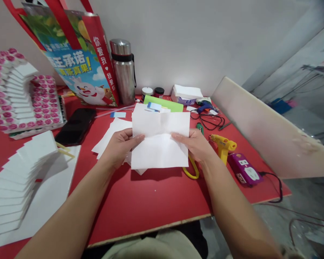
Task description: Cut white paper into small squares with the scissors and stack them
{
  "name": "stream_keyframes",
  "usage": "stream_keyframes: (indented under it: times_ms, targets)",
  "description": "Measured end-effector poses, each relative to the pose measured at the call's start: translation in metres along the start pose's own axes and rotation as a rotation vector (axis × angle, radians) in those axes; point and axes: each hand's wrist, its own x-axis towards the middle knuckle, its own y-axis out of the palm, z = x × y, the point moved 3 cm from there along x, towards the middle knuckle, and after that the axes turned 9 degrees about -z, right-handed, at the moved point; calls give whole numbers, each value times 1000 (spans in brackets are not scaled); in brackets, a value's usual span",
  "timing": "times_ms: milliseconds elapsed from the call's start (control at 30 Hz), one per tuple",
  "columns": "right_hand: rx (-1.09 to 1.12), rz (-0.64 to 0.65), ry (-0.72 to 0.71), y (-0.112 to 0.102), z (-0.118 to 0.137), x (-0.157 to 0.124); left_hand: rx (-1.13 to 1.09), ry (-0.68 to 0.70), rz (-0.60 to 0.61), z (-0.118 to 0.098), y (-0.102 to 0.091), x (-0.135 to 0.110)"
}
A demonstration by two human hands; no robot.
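Observation:
A creased white sheet of paper [160, 153] is held up over the red table, its fold running across the middle. My left hand [120, 145] pinches its left edge, thumb on the near face. On the opposite edge my right hand [196, 144] grips it the same way. More white sheets [110, 138] lie beneath and to the left of my left hand. Yellow scissor handles [193, 172] stick out below my right hand, and a yellow glue gun [223, 144] rests just right of it.
White folded pieces [18, 180] form a curved stair on a board at left, near a black phone [76, 126] and a pink-flowered model [18, 93]. A shopping bag [78, 61] and steel flask [123, 72] stand behind. A purple power box [244, 169] and upright board [264, 133] border the right.

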Motion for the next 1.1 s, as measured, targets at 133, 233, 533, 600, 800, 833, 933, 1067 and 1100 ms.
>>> stream_keyframes:
  times_ms: [133,233,533,600,800,833,933,1067,1100]
  targets:
    - [2,48,19,-5,1,1,3,1,26,-3,0,0]
    - [14,58,-6,-7,3,0,-7,23,44,-3,-1,1]
    - [63,67,-45,-8,12,-3,-58,40,32,-12,4,-6]
    - [42,75,-80,-8,16,-5,-35,39,44,-15,6,-8]
    - [-41,85,-164,-10,28,-10,46,79,51,-19,6,-10]
    - [-70,93,-181,-11,29,-11,79,93,48,-18,5,-10]
    - [-167,175,-230,-12,28,-11,235,138,-6,-16,4,-9]
    - [-342,110,-295,-11,22,-7,430,230,-47,-13,4,-7]
    - [-387,67,-311,-10,21,-6,430,254,-55,-13,4,-7]
